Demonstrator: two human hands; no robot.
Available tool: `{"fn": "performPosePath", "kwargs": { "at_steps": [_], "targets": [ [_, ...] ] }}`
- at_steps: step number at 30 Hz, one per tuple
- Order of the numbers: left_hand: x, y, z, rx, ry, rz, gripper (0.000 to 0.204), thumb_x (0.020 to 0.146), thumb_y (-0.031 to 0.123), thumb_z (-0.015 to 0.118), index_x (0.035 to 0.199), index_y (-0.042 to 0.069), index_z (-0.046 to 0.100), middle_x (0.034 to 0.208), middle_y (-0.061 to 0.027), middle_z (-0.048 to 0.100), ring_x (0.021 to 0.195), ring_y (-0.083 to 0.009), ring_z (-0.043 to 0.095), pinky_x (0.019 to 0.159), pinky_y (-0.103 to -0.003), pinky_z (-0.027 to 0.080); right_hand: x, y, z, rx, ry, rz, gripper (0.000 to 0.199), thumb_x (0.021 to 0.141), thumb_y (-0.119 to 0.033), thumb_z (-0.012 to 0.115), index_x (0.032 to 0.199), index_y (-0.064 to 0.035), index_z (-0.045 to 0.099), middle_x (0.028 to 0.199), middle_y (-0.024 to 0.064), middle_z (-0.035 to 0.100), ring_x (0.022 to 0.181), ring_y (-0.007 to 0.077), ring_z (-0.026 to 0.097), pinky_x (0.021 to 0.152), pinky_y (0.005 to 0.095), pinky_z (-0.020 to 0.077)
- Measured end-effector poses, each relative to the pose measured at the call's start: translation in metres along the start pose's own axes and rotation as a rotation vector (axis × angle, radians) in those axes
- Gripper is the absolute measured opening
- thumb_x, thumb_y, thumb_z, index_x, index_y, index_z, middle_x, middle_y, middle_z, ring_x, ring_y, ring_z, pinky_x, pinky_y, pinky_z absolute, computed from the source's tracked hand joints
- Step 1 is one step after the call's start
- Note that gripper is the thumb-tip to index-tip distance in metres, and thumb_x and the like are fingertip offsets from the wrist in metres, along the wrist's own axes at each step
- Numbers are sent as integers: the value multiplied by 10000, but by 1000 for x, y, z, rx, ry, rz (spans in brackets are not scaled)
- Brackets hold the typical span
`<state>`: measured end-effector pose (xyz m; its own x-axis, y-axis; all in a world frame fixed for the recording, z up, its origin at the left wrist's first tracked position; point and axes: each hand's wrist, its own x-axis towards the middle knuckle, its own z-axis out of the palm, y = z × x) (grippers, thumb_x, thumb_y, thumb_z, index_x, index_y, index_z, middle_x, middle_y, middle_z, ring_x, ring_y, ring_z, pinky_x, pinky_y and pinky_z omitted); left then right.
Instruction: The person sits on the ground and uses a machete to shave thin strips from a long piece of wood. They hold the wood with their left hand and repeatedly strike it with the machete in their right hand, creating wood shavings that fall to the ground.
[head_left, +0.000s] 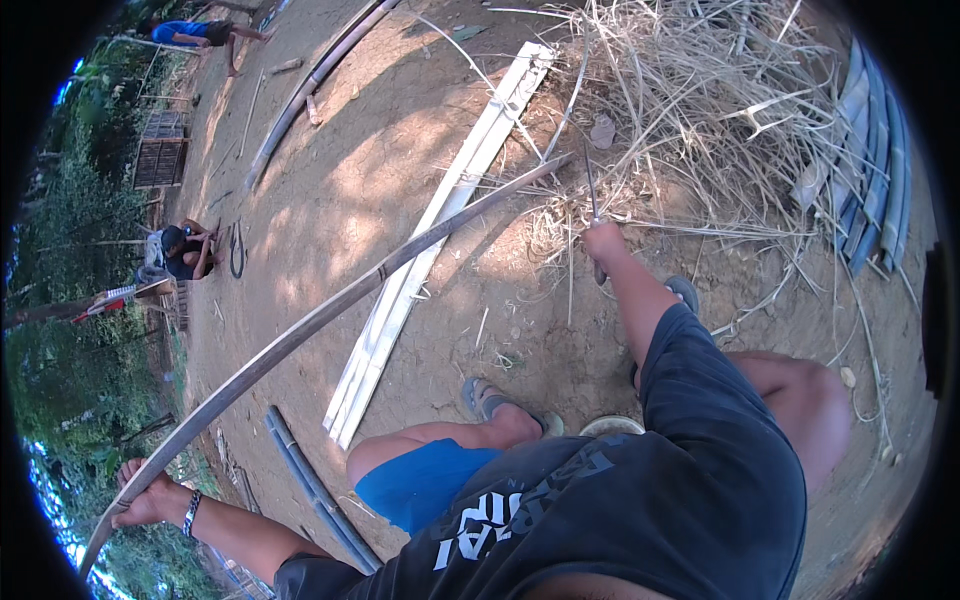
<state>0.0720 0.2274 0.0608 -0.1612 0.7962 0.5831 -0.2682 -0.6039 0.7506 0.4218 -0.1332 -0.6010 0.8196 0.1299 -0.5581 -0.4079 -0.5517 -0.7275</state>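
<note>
A long, slightly bowed bamboo strip [330, 312] runs from the lower left up toward the upper middle. Near its lower end, my left hand [148, 495] is closed round it, with a bracelet on the wrist. My right hand [603, 243] grips a knife [590, 182], the end of its handle showing below the fist. The thin blade points away from me, close to the strip's far tip; whether the two touch I cannot tell. Beneath the strip, pale split bamboo slats [400, 290] lie side by side on the ground.
A big heap of bamboo shavings [700, 120] covers the upper right, beside grey-green bamboo pieces [882, 165]. Dark bamboo poles [312, 485] lie left of my knee. Another long pole [305, 95] rests farther off. One person crouches [190, 252] at left; another bends over [190, 35] beyond.
</note>
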Motion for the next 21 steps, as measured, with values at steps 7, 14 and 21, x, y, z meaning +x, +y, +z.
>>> {"fn": "performPosePath", "kwargs": {
  "at_steps": [7,14,21],
  "targets": [
    [-16,-1,-72,-811,-635,-164,692,537,751,728,601,113,465,602,14,447,496,-104,400,462,-223,315,-118,9,12,473,-81,147,118,788,-95,623,739,4,584,591,94,538,493,207,548,458,400,419],
    [-103,20,-99,-704,-516,-225,883,592,924,472,729,52,496,740,-70,420,670,-182,411,604,-313,358,-190,-7,-18,-54,22,-156,203,782,-189,626,865,-4,621,759,174,647,699,316,636,636,430,488],
    [-183,23,-107,-918,-614,-216,943,613,961,409,766,37,516,655,-34,396,566,-131,373,515,-265,325,-330,-86,-56,-48,-55,-511,210,802,-187,615,924,-15,611,824,195,651,773,338,645,709,417,493]
  ]
}}
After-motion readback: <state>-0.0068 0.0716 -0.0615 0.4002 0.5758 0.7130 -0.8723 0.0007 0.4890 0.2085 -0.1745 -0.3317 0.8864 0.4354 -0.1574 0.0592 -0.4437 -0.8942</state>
